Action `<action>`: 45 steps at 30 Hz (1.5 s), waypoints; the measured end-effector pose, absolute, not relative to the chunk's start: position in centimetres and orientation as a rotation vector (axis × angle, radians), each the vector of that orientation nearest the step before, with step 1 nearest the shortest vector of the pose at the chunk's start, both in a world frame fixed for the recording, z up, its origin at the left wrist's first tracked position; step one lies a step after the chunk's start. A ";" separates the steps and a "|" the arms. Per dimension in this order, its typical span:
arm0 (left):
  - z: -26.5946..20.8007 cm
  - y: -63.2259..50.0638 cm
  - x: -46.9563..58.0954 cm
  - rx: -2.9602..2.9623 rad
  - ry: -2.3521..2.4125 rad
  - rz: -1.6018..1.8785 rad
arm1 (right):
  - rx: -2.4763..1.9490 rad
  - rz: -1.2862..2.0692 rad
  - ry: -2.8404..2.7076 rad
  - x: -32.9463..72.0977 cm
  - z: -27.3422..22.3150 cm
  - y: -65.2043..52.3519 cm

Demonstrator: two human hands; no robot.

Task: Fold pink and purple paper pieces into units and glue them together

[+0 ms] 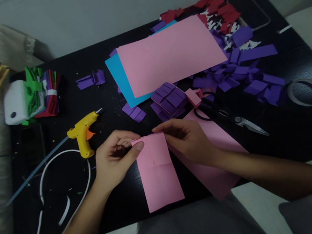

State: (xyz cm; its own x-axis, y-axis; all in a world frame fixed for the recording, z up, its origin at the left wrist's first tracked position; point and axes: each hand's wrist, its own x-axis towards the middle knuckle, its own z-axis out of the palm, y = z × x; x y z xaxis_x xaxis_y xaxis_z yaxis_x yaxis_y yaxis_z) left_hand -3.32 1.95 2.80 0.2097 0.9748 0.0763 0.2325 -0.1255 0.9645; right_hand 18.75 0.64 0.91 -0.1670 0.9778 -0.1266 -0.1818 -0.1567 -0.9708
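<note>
A pink paper strip (163,184) with a crease across its middle lies toward me, its far end folded over. My left hand (116,156) grips the far left corner, thumb on top and fingers beneath. At the far right corner, my right hand (187,139) pinches the folded edge. A larger pink sheet (220,174) lies partly under my right hand and forearm. Just beyond my hands sits a stack of folded purple and pink paper pieces (169,99). Black-handled scissors (232,115) lie to the right of my right hand.
A yellow glue gun (84,133) with its white cable (43,175) lies on the left. Pink sheets (170,54) cover a blue sheet (123,81) at the back. Purple paper pieces (234,74), red pieces (223,9) and a tape roll (307,92) occupy the right. Bundled paper strips (42,93) stand far left.
</note>
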 end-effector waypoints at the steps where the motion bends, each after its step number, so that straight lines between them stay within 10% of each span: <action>1: 2.8 1.9 -3.3 1.552 1.183 1.000 | -1.087 1.517 -1.099 18.7 0.9 0.6; 45: 1.9 2.0 -3.7 1.396 1.211 0.978 | -1.090 1.608 -0.995 18.8 0.6 1.1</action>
